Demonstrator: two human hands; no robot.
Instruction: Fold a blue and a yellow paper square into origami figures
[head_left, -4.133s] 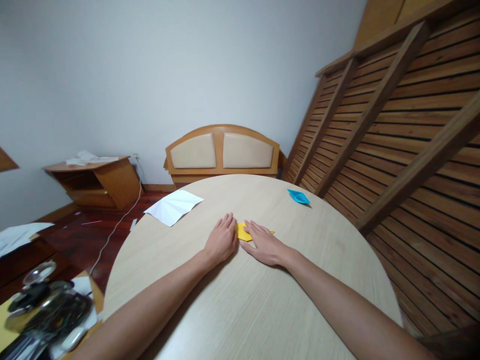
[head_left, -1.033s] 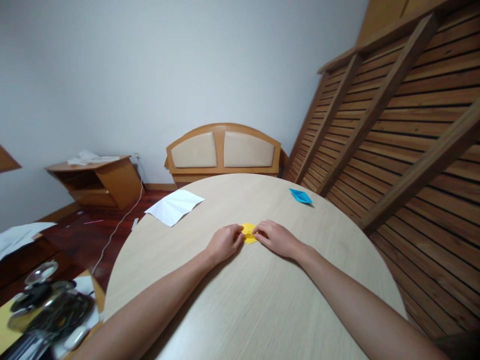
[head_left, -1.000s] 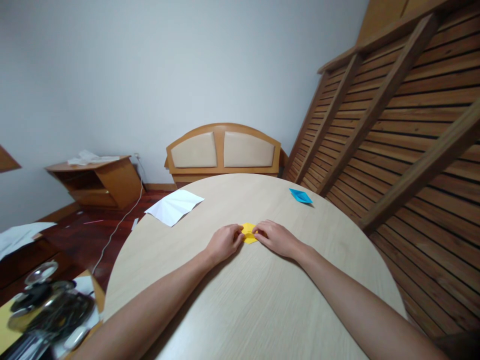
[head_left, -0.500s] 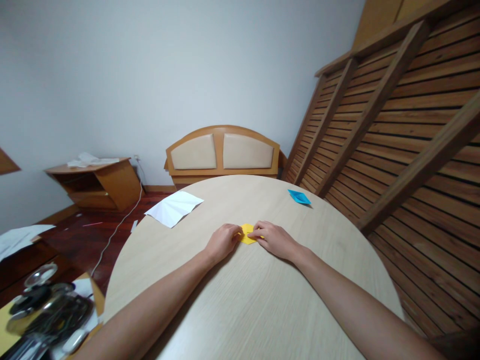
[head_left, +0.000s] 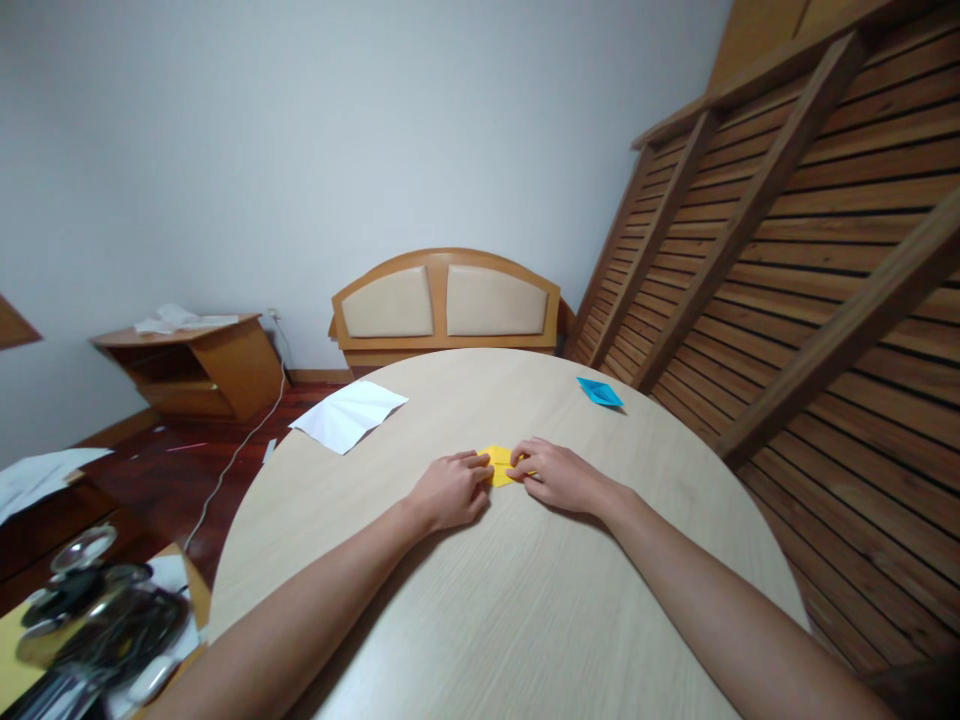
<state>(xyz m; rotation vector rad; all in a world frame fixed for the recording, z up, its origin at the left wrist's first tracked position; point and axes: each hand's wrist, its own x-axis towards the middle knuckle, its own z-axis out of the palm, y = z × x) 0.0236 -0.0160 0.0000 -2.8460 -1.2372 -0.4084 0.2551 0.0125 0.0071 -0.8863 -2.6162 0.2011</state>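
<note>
A small folded yellow paper [head_left: 500, 465] lies on the round wooden table [head_left: 480, 620], between my two hands. My left hand [head_left: 453, 490] rests over its left part, fingers pressed down on the paper. From the other side, my right hand [head_left: 559, 474] grips the right edge with thumb and fingers. The middle of the paper shows between the fingertips, with a dark crease or slit across it. Both its side edges are hidden under the fingers.
A creased white sheet [head_left: 349, 415] lies at the table's far left, a folded blue paper [head_left: 600, 392] at the far right. Slatted wooden panels [head_left: 750, 300] lean along the right. A side surface with a clear-lidded object [head_left: 82, 548] stands at lower left.
My left hand has flattened, its fingers now stretched over the paper's left part. My right hand has shifted slightly right, and the paper's middle has moved slightly right too.
</note>
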